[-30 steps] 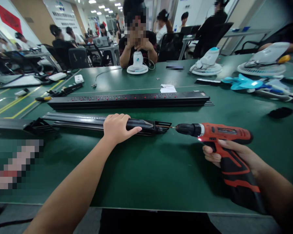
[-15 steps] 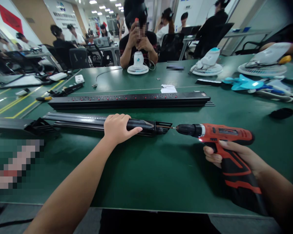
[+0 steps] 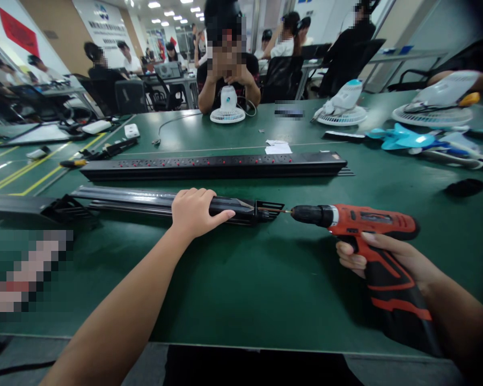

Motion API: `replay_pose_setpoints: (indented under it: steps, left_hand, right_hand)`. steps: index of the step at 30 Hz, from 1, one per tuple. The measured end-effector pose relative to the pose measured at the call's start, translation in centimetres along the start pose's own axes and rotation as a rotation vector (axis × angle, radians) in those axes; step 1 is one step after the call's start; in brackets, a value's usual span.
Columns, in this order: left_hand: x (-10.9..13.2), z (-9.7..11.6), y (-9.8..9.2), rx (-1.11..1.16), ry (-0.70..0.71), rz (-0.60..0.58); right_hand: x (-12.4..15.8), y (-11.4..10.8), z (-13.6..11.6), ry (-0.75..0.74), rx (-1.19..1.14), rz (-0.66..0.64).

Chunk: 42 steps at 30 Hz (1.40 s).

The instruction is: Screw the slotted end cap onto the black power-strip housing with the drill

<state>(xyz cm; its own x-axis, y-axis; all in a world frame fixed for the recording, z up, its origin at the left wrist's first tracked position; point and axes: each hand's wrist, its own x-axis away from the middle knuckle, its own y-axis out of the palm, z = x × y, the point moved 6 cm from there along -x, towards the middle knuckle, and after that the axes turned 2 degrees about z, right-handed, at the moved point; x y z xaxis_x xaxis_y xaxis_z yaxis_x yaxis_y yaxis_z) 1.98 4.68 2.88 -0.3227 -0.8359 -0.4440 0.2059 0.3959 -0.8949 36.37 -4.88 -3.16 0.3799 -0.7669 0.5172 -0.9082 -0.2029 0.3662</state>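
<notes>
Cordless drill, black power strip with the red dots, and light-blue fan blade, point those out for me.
Cordless drill point(image 3: 351, 216), head view, on its red housing.
Black power strip point(image 3: 213, 171), head view, on its near long side.
Light-blue fan blade point(image 3: 406, 139), head view, near its middle.

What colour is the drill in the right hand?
Orange-red and black: the pistol-shaped power drill, seen best in the head view.

A head-worn camera is looking forward and down.
From above the wearer's black-clothed lap point(image 3: 257, 367), it is facing across the wide, flat green tabletop point(image 3: 241, 289), viewing the bare left hand point(image 3: 195, 212) and bare right hand point(image 3: 414, 260) closely.
</notes>
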Motion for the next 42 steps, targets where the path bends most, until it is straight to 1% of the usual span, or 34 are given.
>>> replay_pose_setpoints:
  steps: [9,20,26,32,36,40,41,42]
  left_hand:
    - [0.0,0.0,0.1,0.002,0.005,0.005]
    - [0.0,0.0,0.0,-0.001,0.001,-0.002]
    - [0.0,0.0,0.1,-0.005,0.002,0.012]
    - [0.0,0.1,0.0,0.010,0.001,0.002]
    - [0.0,0.1,-0.1,0.011,0.000,0.002]
    - [0.0,0.1,-0.1,0.012,-0.002,0.002]
    - [0.0,0.1,0.0,0.010,-0.002,0.004]
    - [0.0,0.1,0.0,0.007,-0.002,0.004]
  right_hand:
    - [0.1,0.2,-0.2,-0.017,0.031,0.018]
    - [0.1,0.2,-0.1,-0.011,-0.004,0.009]
    - [-0.1,0.1,0.0,0.016,-0.024,-0.038]
    - [-0.1,-0.1,-0.4,-0.077,-0.083,0.016]
    - [-0.1,-0.1,-0.5,-0.098,-0.091,0.038]
    - [0.2,0.5,-0.7,-0.107,-0.068,0.029]
    - [0.2,0.7,-0.9,-0.117,-0.056,0.035]
    - [0.3,0.8,-1.1,-0.142,-0.050,0.066]
